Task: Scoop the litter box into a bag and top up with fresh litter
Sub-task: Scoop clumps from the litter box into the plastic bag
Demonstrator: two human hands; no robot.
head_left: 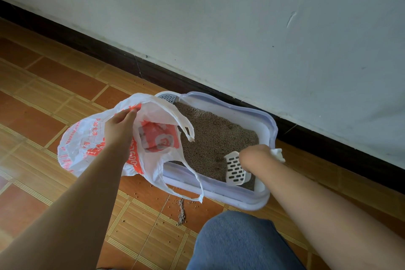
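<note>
A pale lilac litter box [230,195] stands on the floor against the wall, holding brown litter [210,138]. My left hand [119,126] pinches the rim of a white plastic bag with red print [87,144], holding its mouth open over the box's left side. Something red and white lies inside the bag. My right hand [255,155] grips the handle of a white slotted scoop [235,169], whose blade lies in the litter at the box's near right corner. Its fingers are hidden behind the wrist.
Spilled litter pellets [181,212] lie on the orange tiled floor in front of the box. A dark skirting board [153,70] and white wall run behind it. My knee in blue jeans [236,241] is just in front of the box.
</note>
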